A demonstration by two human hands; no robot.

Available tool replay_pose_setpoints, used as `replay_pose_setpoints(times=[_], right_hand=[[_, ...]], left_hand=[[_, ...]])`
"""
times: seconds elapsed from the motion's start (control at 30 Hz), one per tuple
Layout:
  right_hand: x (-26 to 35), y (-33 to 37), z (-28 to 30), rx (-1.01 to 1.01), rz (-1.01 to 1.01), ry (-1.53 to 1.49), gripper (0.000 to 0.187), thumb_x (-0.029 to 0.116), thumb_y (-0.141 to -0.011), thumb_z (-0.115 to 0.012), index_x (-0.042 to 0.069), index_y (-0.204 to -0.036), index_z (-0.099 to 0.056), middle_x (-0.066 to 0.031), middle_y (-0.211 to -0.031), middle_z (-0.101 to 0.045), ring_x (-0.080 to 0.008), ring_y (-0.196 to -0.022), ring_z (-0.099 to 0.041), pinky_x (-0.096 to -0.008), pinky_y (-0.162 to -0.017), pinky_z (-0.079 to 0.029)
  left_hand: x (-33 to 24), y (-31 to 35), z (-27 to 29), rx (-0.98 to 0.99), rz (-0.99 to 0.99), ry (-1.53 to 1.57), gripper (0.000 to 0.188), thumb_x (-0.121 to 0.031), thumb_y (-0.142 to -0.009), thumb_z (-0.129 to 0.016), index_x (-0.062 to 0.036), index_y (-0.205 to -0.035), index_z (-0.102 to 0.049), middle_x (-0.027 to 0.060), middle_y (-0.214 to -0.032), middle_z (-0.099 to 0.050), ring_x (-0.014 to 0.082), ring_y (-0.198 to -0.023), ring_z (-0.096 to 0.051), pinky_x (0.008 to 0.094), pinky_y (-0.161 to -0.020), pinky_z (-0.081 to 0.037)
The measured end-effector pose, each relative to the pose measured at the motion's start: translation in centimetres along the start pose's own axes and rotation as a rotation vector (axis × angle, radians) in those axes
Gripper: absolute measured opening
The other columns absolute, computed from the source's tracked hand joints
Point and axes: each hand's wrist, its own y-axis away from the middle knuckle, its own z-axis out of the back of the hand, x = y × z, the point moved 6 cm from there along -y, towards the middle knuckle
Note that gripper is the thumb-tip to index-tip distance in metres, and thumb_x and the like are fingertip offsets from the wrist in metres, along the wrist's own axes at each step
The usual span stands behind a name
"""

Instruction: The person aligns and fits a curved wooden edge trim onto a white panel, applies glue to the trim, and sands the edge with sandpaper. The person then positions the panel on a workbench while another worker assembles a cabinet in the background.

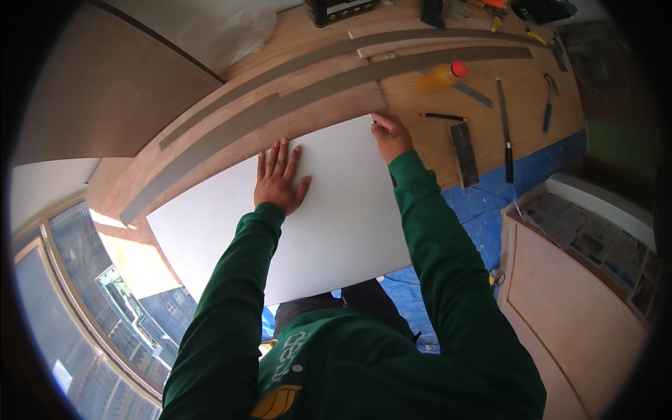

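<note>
A large white board (336, 217) lies on the wooden worktable (413, 133), its near edge reaching my body. My left hand (278, 178) rests flat on it near the far edge, palm down and fingers apart. At the board's far right corner my right hand (392, 136) is closed, thumb and fingers pinched together. A small dark bit shows at its fingertips, too small to name. Just right of this hand lie a dark pencil (442, 116) and a dark flat block (464, 154).
Long grey-brown strips (315, 79) curve along the table behind the board. Further right are an orange-yellow bottle with a red cap (435, 78), a long black-handled tool (505, 133) and a hammer (549, 105). A pale wooden cabinet (553, 280) stands right, beside blue sheeting (476, 210).
</note>
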Motion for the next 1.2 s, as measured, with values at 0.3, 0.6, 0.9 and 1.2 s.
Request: replay_pose_setpoints(times=[0.3, 0.6, 0.9, 1.2], right_hand=[[1.4, 0.1, 0.0, -0.023, 0.165, 0.172, 0.038, 0.006, -0.092, -0.060, -0.001, -0.129, -0.065, -0.0138, -0.124, -0.065, -0.0300, -0.110, -0.065, -0.0316, -0.097, -0.051], [-1.9, -0.3, 1.7, 0.290, -0.320, -0.253, 0.030, 0.009, -0.099, -0.057, -0.001, -0.124, -0.070, -0.0082, -0.111, -0.072, -0.0139, -0.097, -0.068, -0.0295, -0.087, -0.056], [-2.4, 2.7, 1.2, 0.218, -0.251, -0.060, 0.035, 0.004, -0.096, -0.051, -0.002, -0.125, -0.069, -0.0099, -0.114, -0.072, -0.0175, -0.101, -0.068, -0.0314, -0.089, -0.056], [-3.2, 8.1, 4.2, 0.207, -0.590, -0.408, 0.038, 0.004, -0.095, -0.050, -0.003, -0.128, -0.067, -0.0129, -0.117, -0.071, -0.0191, -0.101, -0.068, -0.0334, -0.088, -0.057]], left_hand=[[0.0, 0.0, -0.1, 0.037, 0.000, -0.031, 0.074, -0.049, -0.100, -0.050, -0.0179, -0.163, -0.025, 0.0119, -0.172, -0.013, 0.0273, -0.159, -0.011, 0.0494, -0.128, -0.003], [0.0, -0.1, -0.2, 0.056, 0.021, -0.071, 0.072, -0.052, -0.102, -0.045, -0.0207, -0.163, -0.024, 0.0088, -0.172, -0.011, 0.0244, -0.159, -0.009, 0.0473, -0.129, -0.002], [0.0, 0.0, -0.4, -0.005, -0.008, -0.055, 0.074, -0.048, -0.100, -0.052, -0.0176, -0.162, -0.025, 0.0108, -0.172, -0.012, 0.0271, -0.159, -0.010, 0.0484, -0.129, -0.004], [-0.1, 0.1, -0.1, -0.023, -0.010, -0.034, 0.073, -0.048, -0.100, -0.052, -0.0175, -0.162, -0.027, 0.0111, -0.171, -0.014, 0.0275, -0.159, -0.011, 0.0489, -0.129, -0.005]])
